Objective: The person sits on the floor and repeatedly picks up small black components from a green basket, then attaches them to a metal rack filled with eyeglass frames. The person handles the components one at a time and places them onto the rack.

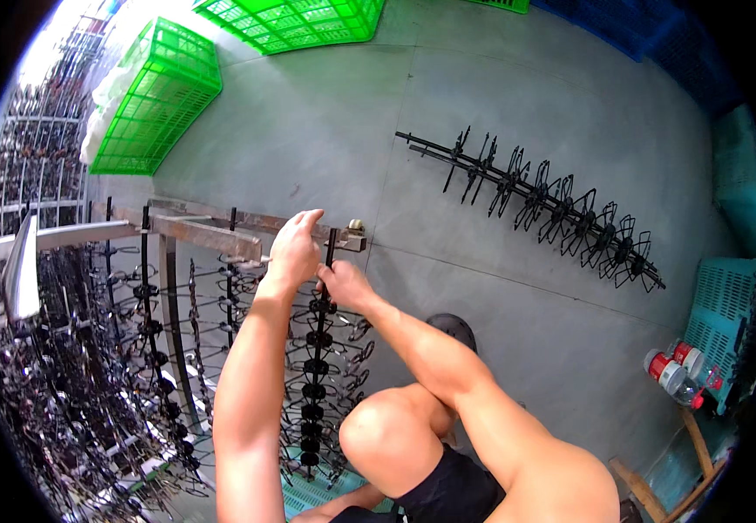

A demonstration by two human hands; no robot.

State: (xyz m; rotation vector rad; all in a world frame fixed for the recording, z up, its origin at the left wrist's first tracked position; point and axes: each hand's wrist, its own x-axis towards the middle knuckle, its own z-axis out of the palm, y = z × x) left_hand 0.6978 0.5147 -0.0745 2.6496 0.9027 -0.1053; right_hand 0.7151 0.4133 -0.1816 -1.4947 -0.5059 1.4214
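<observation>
A black rod rack [314, 375] with rows of black wire hooks hangs upright in front of me. My right hand [345, 285] is closed around its upper part, just below the top end. Beside it, to the left, my left hand [295, 251] is raised over the end of a rusty metal beam [212, 237], with its fingers stretched out and nothing visible in them. Whether the left palm touches the beam is hidden. Thin dark pieces hang on several hooks of the rack.
More hook racks [147, 314] crowd the left side. Another hook rack [561, 209] lies on the grey floor [308, 131]. Green crates [164, 96] stand at the far left. At the right are a teal crate [719, 305], plastic bottles [674, 376] and wooden legs [639, 490].
</observation>
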